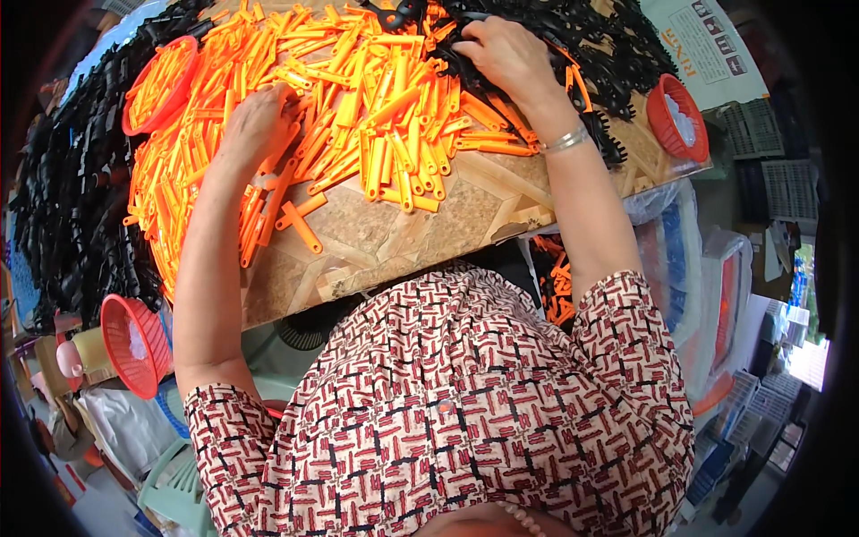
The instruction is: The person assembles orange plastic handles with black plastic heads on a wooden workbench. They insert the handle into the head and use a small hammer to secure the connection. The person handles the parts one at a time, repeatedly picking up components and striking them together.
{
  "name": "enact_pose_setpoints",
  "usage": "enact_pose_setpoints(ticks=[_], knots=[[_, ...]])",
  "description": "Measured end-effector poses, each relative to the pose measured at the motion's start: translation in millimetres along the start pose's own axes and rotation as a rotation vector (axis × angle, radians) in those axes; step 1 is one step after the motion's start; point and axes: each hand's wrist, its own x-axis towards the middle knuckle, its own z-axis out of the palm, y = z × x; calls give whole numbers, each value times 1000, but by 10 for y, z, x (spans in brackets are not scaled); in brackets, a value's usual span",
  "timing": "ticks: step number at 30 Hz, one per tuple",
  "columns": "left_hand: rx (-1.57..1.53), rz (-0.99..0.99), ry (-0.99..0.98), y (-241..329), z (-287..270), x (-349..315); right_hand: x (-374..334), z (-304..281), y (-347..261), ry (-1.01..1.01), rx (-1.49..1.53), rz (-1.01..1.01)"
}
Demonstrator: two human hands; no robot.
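Note:
A large heap of flat orange plastic strips (385, 107), each with a small hole near the end, spreads over the table. My left hand (262, 123) is curled among them, its fingers closed on an orange strip (283, 149) that shows under the palm. Farther right, my right hand (508, 55) reaches to where the orange heap meets a pile of black plastic pieces (573, 36). Its fingers are bent and pinched on a black piece (456, 64), whose full shape is hidden by the pile. A bracelet (567, 140) circles the right wrist.
A red basket of orange strips (161, 85) stands left of the heap, beside a large black pile (76, 179). Red baskets with white contents sit at the right corner (677, 116) and lower left (136, 346). The patterned table edge (394, 259) runs before me; a carton (707, 49) lies far right.

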Motion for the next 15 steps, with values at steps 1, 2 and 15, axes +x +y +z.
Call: enact_pose_setpoints(ticks=[1,2,15], knots=[[-11,22,45,-44,56,-12,66,-17,-96,-96,-25,53],[13,112,102,-136,92,-15,105,-12,-160,-142,-57,91],[-1602,-92,171,373,-72,-645,-447,-488,-69,-292,1823,155]])
